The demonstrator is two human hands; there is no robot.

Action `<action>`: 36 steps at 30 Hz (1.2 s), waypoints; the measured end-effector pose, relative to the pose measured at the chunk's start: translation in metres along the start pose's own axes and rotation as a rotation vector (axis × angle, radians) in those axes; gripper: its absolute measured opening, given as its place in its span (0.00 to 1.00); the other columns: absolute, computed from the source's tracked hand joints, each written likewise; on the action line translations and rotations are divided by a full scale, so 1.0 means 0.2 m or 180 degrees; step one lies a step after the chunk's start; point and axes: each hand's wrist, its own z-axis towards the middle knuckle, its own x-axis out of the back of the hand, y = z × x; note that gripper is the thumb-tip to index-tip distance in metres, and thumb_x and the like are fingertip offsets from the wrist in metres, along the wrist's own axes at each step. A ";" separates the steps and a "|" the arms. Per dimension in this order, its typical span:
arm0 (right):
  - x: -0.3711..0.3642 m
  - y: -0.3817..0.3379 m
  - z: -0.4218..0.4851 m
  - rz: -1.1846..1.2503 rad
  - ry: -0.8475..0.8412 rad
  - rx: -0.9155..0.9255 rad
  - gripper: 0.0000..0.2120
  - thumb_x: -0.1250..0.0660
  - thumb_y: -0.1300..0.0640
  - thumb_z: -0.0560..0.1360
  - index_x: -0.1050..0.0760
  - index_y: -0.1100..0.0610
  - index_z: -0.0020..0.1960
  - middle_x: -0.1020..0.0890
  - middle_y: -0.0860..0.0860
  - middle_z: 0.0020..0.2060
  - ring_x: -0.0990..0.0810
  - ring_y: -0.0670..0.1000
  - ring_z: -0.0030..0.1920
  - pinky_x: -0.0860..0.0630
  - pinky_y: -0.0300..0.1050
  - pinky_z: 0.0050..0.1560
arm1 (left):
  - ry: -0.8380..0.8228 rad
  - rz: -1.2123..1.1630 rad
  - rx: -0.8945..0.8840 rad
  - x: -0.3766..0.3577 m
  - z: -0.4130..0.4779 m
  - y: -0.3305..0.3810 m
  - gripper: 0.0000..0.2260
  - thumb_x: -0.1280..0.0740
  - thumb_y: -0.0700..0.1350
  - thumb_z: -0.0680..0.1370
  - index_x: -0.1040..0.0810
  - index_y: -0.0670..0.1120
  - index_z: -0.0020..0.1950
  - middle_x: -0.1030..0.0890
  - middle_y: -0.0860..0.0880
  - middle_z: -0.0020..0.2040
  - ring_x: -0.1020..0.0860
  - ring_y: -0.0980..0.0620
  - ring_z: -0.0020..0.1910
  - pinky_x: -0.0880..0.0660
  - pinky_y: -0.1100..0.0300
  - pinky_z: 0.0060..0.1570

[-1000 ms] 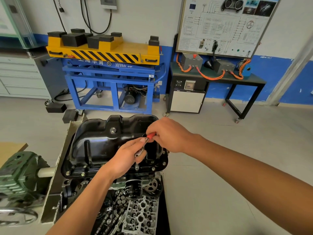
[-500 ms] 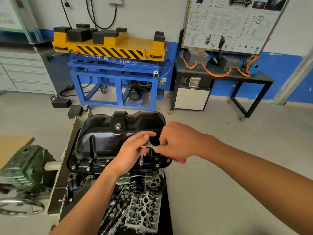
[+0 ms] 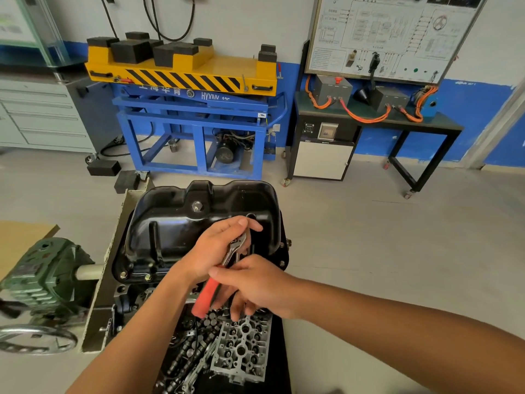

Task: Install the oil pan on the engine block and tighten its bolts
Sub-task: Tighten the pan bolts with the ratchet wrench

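The black oil pan (image 3: 176,223) lies on the engine block (image 3: 127,302), with bolts (image 3: 147,277) along its near flange. A ratchet wrench with a red handle (image 3: 207,294) stands over the flange near the pan's right front corner. My left hand (image 3: 218,245) cups the wrench's metal head, fingers curled over it. My right hand (image 3: 252,282) grips the red handle, which points down and toward me. The socket and the bolt under it are hidden by my hands.
A cylinder head (image 3: 241,345) and loose camshaft parts (image 3: 184,354) lie on the tray below the pan. A green gearbox (image 3: 42,277) with a handwheel (image 3: 34,339) sits to the left. A blue and yellow lift cart (image 3: 193,109) and a black bench (image 3: 369,120) stand behind.
My right hand swung the red handle from the far side round to the near side, toward me. My left hand stayed on the wrench head.
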 end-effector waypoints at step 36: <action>0.39 -0.24 -0.09 -0.4775 0.1303 0.1205 0.08 0.38 0.59 0.80 0.21 0.54 0.50 0.21 0.51 0.46 0.22 0.54 0.47 0.24 0.51 0.41 | 0.0009 0.0138 0.0013 -0.05 -0.03 -0.03 0.21 0.41 0.59 0.80 0.23 0.52 0.69 0.36 0.53 0.28 0.39 0.53 0.29 0.37 0.61 0.34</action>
